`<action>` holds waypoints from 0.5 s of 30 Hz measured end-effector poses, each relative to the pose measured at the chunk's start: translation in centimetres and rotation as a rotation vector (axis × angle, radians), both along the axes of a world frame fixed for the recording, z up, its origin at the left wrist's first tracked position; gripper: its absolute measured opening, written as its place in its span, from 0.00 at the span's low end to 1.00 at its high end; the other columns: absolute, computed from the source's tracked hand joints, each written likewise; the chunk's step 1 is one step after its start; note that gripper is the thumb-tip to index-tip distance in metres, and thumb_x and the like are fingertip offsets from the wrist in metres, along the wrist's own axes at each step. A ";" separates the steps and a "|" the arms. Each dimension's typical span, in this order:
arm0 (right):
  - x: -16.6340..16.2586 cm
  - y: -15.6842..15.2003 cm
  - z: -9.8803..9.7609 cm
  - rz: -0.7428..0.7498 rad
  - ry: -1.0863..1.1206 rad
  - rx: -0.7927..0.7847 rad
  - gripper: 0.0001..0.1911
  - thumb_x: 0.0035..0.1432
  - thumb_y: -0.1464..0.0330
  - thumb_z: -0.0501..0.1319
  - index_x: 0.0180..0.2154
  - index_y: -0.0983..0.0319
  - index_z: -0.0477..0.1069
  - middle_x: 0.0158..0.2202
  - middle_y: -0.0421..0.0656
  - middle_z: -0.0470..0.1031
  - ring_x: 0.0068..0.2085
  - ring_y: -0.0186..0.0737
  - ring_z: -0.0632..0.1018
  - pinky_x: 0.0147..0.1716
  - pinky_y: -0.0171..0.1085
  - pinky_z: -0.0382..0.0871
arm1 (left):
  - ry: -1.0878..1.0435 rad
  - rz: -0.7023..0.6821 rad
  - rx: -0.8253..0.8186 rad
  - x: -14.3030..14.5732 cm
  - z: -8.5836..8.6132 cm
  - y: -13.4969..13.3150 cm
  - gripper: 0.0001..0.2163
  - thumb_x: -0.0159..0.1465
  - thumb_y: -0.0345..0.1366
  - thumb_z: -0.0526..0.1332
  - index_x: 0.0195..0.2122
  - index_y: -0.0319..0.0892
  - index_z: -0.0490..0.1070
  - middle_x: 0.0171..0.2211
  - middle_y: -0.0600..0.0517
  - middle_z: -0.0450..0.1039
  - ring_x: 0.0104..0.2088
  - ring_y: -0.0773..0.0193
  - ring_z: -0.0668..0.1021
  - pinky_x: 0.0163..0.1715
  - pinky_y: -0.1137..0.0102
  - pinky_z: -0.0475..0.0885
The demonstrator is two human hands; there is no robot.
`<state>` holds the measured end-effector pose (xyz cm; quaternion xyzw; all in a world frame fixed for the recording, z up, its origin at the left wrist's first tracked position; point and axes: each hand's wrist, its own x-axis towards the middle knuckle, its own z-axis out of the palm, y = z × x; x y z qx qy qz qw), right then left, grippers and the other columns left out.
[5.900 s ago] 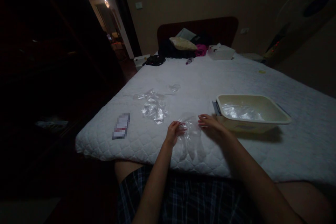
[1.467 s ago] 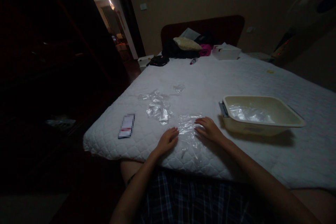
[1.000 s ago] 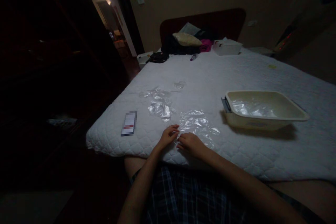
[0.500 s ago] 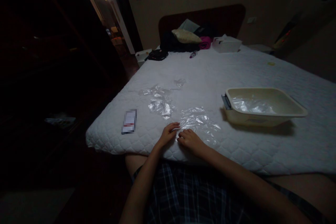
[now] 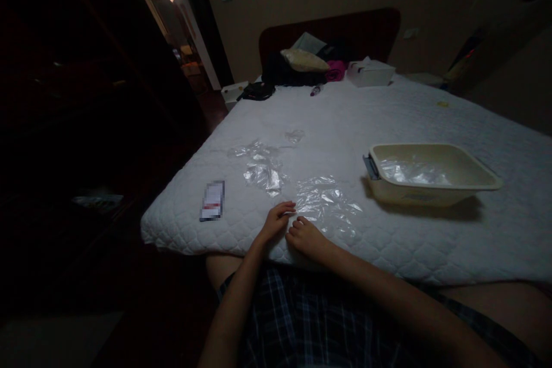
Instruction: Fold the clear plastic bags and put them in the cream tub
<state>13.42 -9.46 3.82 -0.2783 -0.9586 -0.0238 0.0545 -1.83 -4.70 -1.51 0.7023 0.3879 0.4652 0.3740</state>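
Note:
My left hand point(image 5: 276, 220) and my right hand point(image 5: 305, 236) lie close together on the near edge of the white quilted bed point(image 5: 388, 126). Both have their fingers curled in a pinch at the near corner of a clear plastic bag point(image 5: 325, 202) that lies crumpled flat just beyond them. The room is dim and what sits between the fingertips is hard to make out. More clear plastic bags point(image 5: 263, 169) lie a little farther out, to the left.
A cream plastic basin point(image 5: 431, 175) with clear plastic inside stands on the bed at the right. A small dark card or packet point(image 5: 213, 200) lies at the left near the bed's edge. Clothes, a pillow and a white box point(image 5: 371, 73) sit by the headboard.
Earlier my hands were spread flat on the bag, apart. They have since come together at its near corner and pinched, and the right hand has slid slightly toward me.

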 end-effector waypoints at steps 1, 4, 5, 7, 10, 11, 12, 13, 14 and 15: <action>0.0 0.0 0.4 -0.025 0.022 -0.024 0.09 0.57 0.73 0.52 0.36 0.66 0.70 0.33 0.49 0.74 0.39 0.44 0.71 0.45 0.45 0.58 | -0.004 0.000 -0.001 0.0 0.1 0.0 0.12 0.54 0.25 0.54 0.35 0.41 0.74 0.45 0.47 0.71 0.48 0.60 0.71 0.51 0.61 0.63; 0.3 0.3 1.7 -0.115 0.096 -0.115 0.08 0.56 0.71 0.54 0.35 0.65 0.71 0.34 0.48 0.74 0.39 0.44 0.72 0.42 0.42 0.60 | -0.001 0.005 -0.019 0.1 0.2 0.0 0.11 0.54 0.25 0.54 0.34 0.41 0.74 0.45 0.48 0.72 0.48 0.60 0.71 0.51 0.60 0.63; 0.5 0.5 2.1 -0.141 0.124 -0.148 0.08 0.56 0.70 0.54 0.35 0.65 0.71 0.34 0.48 0.74 0.38 0.43 0.73 0.41 0.41 0.60 | 0.002 0.009 -0.026 0.1 0.3 0.0 0.11 0.54 0.25 0.54 0.33 0.41 0.74 0.45 0.48 0.72 0.48 0.60 0.71 0.51 0.60 0.63; 1.0 0.9 2.7 -0.190 0.193 -0.210 0.08 0.56 0.70 0.54 0.35 0.65 0.71 0.33 0.47 0.75 0.36 0.41 0.73 0.38 0.38 0.60 | 0.003 0.014 -0.039 0.1 0.3 0.0 0.10 0.54 0.26 0.55 0.33 0.41 0.74 0.45 0.48 0.72 0.48 0.60 0.71 0.51 0.60 0.63; 1.6 1.5 3.0 -0.236 0.329 -0.292 0.09 0.57 0.70 0.52 0.36 0.64 0.71 0.32 0.45 0.75 0.33 0.37 0.74 0.35 0.35 0.61 | 0.004 0.022 -0.053 0.1 0.3 -0.1 0.08 0.55 0.28 0.56 0.31 0.41 0.74 0.45 0.47 0.72 0.48 0.59 0.71 0.50 0.60 0.64; 1.8 1.7 3.1 -0.243 0.370 -0.310 0.10 0.58 0.70 0.52 0.36 0.64 0.71 0.32 0.44 0.75 0.33 0.37 0.74 0.35 0.34 0.61 | 0.003 0.022 -0.057 0.1 0.4 -0.1 0.08 0.55 0.28 0.57 0.31 0.41 0.74 0.45 0.47 0.72 0.48 0.59 0.71 0.50 0.60 0.63; 1.9 1.8 3.1 -0.247 0.403 -0.323 0.10 0.58 0.70 0.52 0.37 0.64 0.71 0.32 0.44 0.75 0.32 0.36 0.74 0.34 0.33 0.61 | 0.000 0.021 -0.060 0.1 0.4 -0.1 0.08 0.55 0.28 0.57 0.31 0.41 0.74 0.44 0.47 0.72 0.48 0.59 0.71 0.51 0.60 0.63; 2.0 1.9 3.1 -0.253 0.427 -0.329 0.10 0.58 0.70 0.52 0.36 0.64 0.71 0.32 0.44 0.75 0.32 0.36 0.74 0.34 0.33 0.61 | -0.003 0.022 -0.062 0.1 0.4 -0.1 0.07 0.54 0.28 0.57 0.30 0.41 0.74 0.44 0.47 0.72 0.48 0.59 0.71 0.51 0.60 0.63; 2.1 2.0 3.1 -0.261 0.442 -0.330 0.10 0.58 0.70 0.52 0.36 0.64 0.71 0.32 0.44 0.75 0.32 0.36 0.74 0.33 0.33 0.61 | -0.008 0.023 -0.064 0.1 0.4 -0.1 0.07 0.54 0.27 0.57 0.30 0.41 0.74 0.44 0.48 0.72 0.48 0.59 0.71 0.51 0.60 0.63; 2.2 2.0 3.1 -0.269 0.450 -0.327 0.10 0.58 0.70 0.52 0.35 0.64 0.71 0.32 0.44 0.75 0.32 0.36 0.74 0.33 0.33 0.61 | -0.012 0.025 -0.067 0.1 0.4 -0.1 0.08 0.54 0.27 0.57 0.30 0.41 0.74 0.44 0.48 0.72 0.48 0.59 0.71 0.51 0.61 0.63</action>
